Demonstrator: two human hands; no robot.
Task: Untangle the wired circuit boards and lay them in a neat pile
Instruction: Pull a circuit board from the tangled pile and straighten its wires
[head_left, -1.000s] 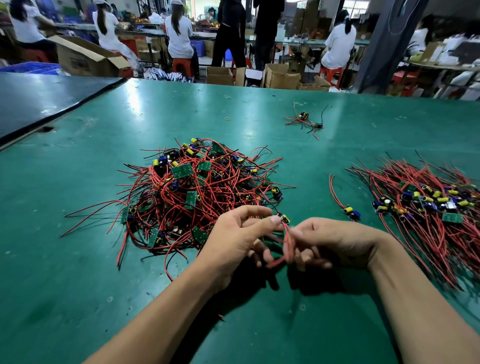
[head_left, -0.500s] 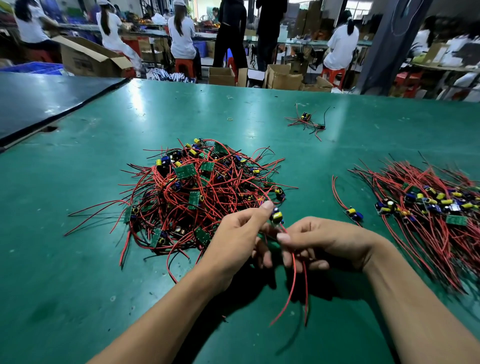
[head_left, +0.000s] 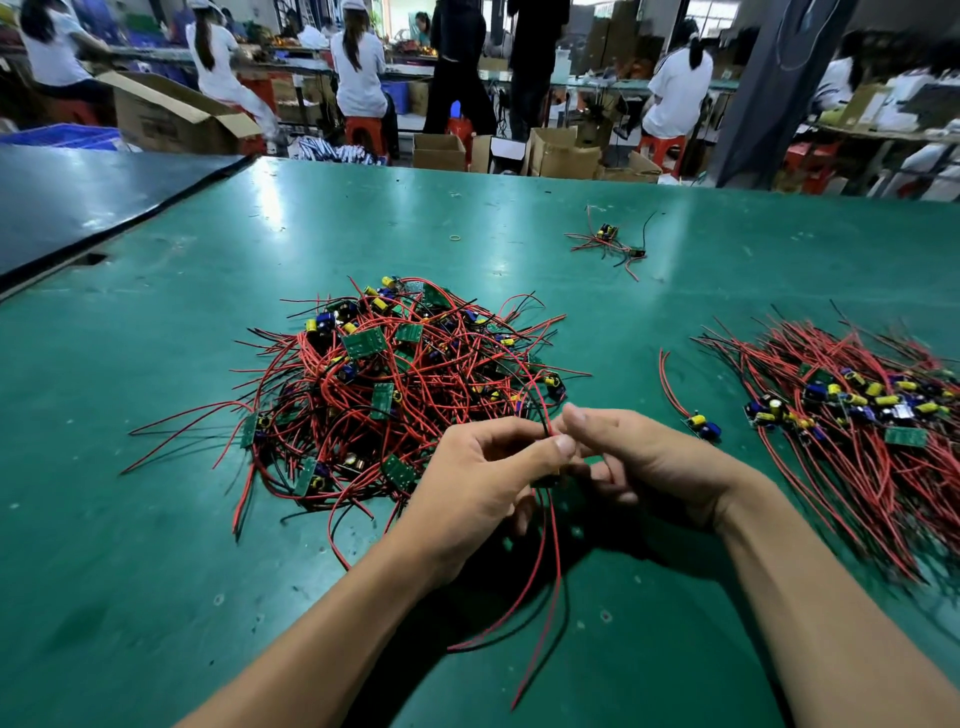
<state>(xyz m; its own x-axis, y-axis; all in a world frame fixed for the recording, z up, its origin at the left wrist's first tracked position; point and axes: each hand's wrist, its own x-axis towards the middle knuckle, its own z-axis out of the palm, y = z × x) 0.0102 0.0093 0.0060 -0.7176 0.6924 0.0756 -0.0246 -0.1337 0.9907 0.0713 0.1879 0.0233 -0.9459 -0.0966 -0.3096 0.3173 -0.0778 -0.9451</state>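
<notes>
The left hand (head_left: 483, 483) pinches one wired board (head_left: 546, 481) in its grip, and the board is mostly hidden between the hands. The right hand (head_left: 649, 467) curls close beside it, but I cannot tell if its grip holds anything. The tangled heap (head_left: 395, 384) lies just beyond both grips.

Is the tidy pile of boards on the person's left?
No, the tidy pile lies on the right; the tangled heap is on the left.
</notes>
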